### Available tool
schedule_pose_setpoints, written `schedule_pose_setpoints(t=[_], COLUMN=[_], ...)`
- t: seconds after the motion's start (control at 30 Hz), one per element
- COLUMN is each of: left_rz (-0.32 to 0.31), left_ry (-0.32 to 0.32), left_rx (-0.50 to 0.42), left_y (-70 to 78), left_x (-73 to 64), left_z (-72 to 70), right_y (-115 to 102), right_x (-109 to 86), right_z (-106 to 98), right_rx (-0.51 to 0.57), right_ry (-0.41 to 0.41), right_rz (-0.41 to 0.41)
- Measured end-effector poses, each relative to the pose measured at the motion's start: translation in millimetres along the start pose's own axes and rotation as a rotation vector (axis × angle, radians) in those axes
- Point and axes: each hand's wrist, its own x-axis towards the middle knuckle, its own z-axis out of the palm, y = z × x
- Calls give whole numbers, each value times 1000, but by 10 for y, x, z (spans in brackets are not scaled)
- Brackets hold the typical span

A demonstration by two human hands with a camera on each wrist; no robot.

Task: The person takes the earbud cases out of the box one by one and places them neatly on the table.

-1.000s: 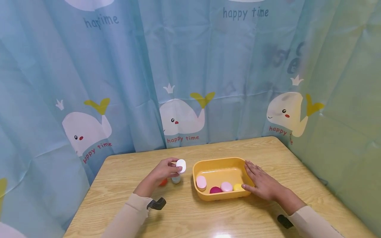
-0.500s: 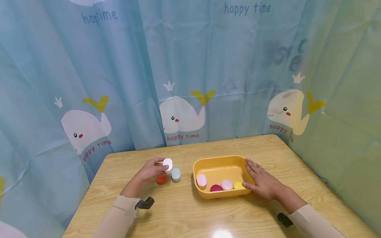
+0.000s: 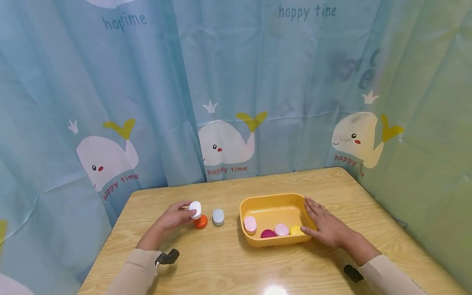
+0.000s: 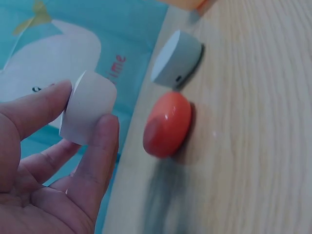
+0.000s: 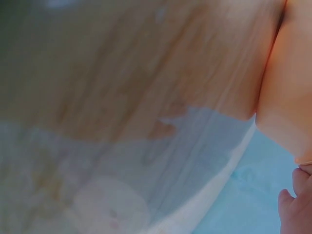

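Note:
My left hand (image 3: 174,217) pinches a small white rounded case (image 4: 88,107) between thumb and fingers, holding it up over the table. Just below it on the tabletop lies a glossy orange-red oval case (image 3: 200,221). Beside that one is a pale grey-blue case (image 4: 176,58) with a small dark mark on its side. My right hand (image 3: 326,224) rests along the right rim of a yellow-orange plastic basin (image 3: 271,242), its fingers straight. Inside the basin, a pink oval case (image 3: 250,225) leans at the left, with magenta (image 3: 268,233), light pink (image 3: 282,229) and yellow (image 3: 296,230) ones along the front.
The wooden table (image 3: 221,266) has rounded back corners. A blue curtain (image 3: 236,82) printed with whales hangs behind it, and the curtain continues down the right side. Each wrist carries a dark strap-on device, such as the left wrist mount (image 3: 168,257).
My left hand has moved left with the white case, away from the basin, uncovering the grey-blue case and then the orange-red one. The right hand stays on the basin.

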Motion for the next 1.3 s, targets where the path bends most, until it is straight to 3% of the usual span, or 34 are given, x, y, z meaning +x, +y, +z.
schedule_pose_setpoints(t=[0.67,0.87,1.1,1.3], left_rz=[-24,-76,-80,-90], left_ry=[57,87,97,167], left_rx=[-20,7,48,124], left_y=[-257,-295,-318,-350], left_x=[-105,-147,-166,-147], left_z=[-284,-297,-306,-307], right_y=[0,-10,-17,-13], right_x=[-8,-10,-7,-5], right_z=[4,-5,2,3], right_rx=[10,1,7,12], right_ry=[25,42,28,33], right_rz=[-18,-29,-21,-23])
